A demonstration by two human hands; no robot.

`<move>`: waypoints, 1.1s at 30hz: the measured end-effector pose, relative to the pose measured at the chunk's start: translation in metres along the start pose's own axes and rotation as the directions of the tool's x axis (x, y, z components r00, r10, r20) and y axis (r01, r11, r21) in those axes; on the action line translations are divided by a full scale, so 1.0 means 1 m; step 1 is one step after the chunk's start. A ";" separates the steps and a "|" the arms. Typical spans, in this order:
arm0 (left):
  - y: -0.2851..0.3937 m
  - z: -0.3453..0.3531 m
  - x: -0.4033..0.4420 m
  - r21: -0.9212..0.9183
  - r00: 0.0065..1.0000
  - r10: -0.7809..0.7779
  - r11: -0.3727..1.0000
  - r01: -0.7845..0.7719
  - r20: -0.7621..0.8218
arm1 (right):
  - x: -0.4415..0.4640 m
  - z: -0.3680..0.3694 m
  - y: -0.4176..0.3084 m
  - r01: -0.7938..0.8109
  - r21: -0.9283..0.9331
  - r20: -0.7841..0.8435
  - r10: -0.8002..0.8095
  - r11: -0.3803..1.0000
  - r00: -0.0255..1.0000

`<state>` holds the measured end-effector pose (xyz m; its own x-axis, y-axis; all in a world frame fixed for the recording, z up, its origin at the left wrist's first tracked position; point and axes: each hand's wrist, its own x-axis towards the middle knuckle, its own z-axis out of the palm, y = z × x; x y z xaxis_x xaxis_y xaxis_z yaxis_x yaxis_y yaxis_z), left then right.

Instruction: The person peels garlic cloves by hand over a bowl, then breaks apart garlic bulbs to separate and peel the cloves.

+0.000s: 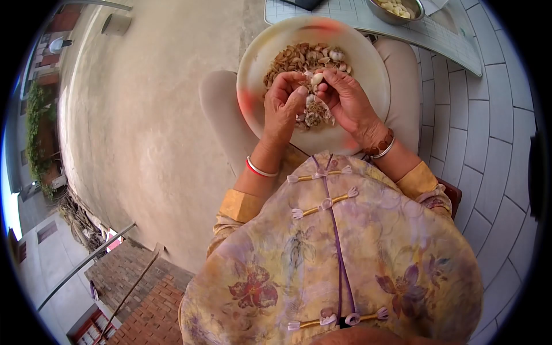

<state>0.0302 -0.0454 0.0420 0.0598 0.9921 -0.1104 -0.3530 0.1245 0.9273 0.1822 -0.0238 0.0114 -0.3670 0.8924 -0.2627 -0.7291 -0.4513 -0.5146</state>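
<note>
A pale garlic clove [317,79] is pinched between the thumb and fingers of my right hand [349,102], above a round basin. My left hand [284,104] is closed close beside it, thumb against the fingertips; what it pinches, if anything, is too small to tell. The whitish basin [368,75], with reddish patches, rests on my lap. Brown garlic cloves and skins [294,57] lie heaped in its far part, with a whole white garlic bulb [336,55] at the right. Under my hands is a pile of papery skins and root ends [316,115].
Beyond the basin stands a low glass-topped table [345,20]. On it are a metal bowl [376,10] of peeled cloves and a dark flat object [305,3]. Grey tiles [474,132] cover the floor at right, concrete [155,115] at left. A bucket [117,24] stands far left.
</note>
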 end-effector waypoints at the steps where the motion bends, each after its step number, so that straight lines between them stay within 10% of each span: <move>1: -0.001 0.005 -0.001 0.185 0.999 0.036 0.982 -0.037 0.006 | 0.000 0.001 0.000 -0.001 0.001 -0.002 0.001 1.000 1.000; 6: -0.023 -0.004 0.002 0.266 0.997 0.071 0.961 -0.071 0.009 | -0.003 0.005 0.003 0.114 -0.229 0.018 -0.113 0.967 0.993; 16: -0.012 -0.011 0.004 -0.267 0.962 -0.251 0.925 0.272 0.111 | -0.004 0.014 -0.005 0.349 -0.499 0.332 -0.197 0.793 0.923; 18: -0.012 -0.011 0.005 -0.319 0.948 -0.285 0.894 0.315 0.139 | -0.002 0.009 -0.007 0.571 -0.711 0.483 -0.304 0.412 0.821; 21: -0.011 -0.010 0.004 -0.294 0.924 -0.339 0.878 0.377 0.176 | -0.005 0.012 -0.007 0.540 -0.756 0.432 -0.339 0.370 0.836; 24: -0.017 -0.009 0.005 -0.126 0.936 -0.348 0.928 0.351 0.047 | -0.001 0.007 -0.007 0.601 -0.779 0.485 -0.434 0.182 0.760; 26: -0.023 -0.010 0.005 0.273 0.985 0.065 0.962 -0.019 -0.160 | -0.001 0.009 -0.010 0.596 -0.796 0.501 -0.435 0.106 0.748; 33: -0.012 -0.007 0.000 0.542 0.990 0.142 0.833 -0.110 -0.018 | 0.001 0.005 -0.007 0.588 -0.795 0.592 -0.404 -0.148 0.698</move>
<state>0.0279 -0.0472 0.0284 -0.0082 0.9998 0.0162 0.2059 -0.0141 0.9785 0.1836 -0.0198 0.0190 -0.3037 0.8065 0.5072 0.3512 0.5896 -0.7273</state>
